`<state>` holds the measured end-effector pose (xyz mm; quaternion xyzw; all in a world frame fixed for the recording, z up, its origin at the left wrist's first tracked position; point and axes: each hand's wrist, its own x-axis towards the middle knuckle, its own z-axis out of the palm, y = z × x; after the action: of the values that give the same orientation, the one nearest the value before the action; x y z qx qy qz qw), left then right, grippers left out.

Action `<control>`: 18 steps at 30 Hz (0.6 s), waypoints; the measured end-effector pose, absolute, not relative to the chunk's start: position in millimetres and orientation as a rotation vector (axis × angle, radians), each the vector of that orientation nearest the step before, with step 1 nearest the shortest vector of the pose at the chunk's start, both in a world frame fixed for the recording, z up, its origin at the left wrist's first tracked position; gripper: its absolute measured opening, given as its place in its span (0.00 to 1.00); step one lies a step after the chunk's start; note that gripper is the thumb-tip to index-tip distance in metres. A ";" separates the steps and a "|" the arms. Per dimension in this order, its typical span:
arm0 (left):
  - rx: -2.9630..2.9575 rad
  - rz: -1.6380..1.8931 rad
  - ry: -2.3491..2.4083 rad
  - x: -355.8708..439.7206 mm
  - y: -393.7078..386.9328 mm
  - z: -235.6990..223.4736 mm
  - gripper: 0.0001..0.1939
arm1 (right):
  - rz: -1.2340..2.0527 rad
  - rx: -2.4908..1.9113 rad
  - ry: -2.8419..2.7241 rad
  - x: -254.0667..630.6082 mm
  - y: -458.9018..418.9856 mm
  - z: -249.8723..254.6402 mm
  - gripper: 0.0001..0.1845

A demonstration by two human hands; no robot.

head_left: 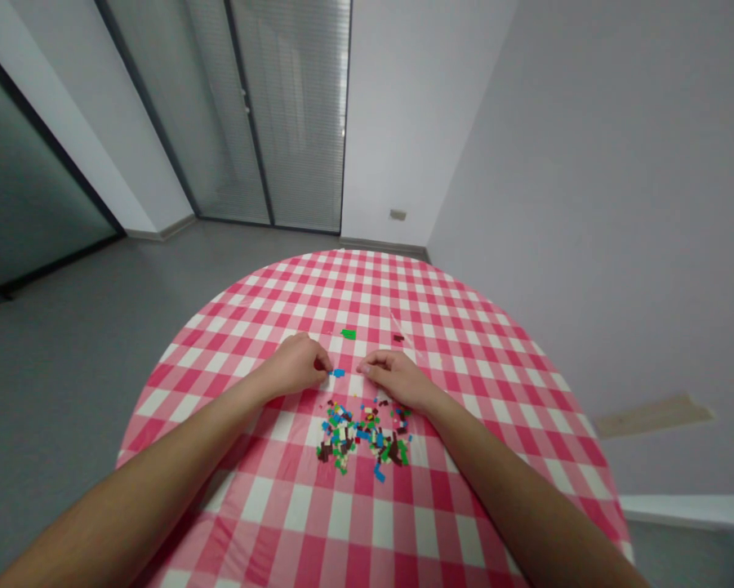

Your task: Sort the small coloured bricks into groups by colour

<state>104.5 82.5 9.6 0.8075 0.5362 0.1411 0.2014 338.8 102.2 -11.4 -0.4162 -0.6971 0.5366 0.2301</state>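
A heap of several tiny building bricks [364,434], blue, green, brown, white and red, lies on a round table with a red-and-white checked cloth [354,523]. My left hand [296,365] rests just beyond the heap, fingers pinched on a small blue brick [338,373]. My right hand [394,375] lies opposite it with curled fingers; whether it holds anything is too small to tell. Farther out lie a single green brick [348,333] and a small dark brown brick [398,337].
The table stands in a bare room with a grey floor [66,343]. White walls [587,163] close in on the right and behind. Glass doors with blinds [281,114] stand at the far left.
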 end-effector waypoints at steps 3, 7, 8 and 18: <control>2.269 0.398 1.488 104.9 82.0 9.7 0.15 | 1.451 -1.139 -2.056 342.7 100.5 -0.3 0.09; 2.285 0.394 1.472 107.5 79.5 15.0 0.12 | 1.280 -1.097 -2.410 348.4 96.3 18.3 0.06; 2.288 0.390 1.469 108.2 78.9 16.2 0.11 | 1.228 -1.092 -2.485 349.1 94.8 21.4 0.06; 2.293 0.386 1.394 109.2 77.9 14.3 0.11 | 1.000 -1.120 -2.690 336.2 77.6 17.3 0.07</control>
<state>109.2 77.9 14.3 0.8263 0.5023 0.1390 0.2137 336.2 77.6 17.3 -0.3634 -0.8728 0.3244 0.0306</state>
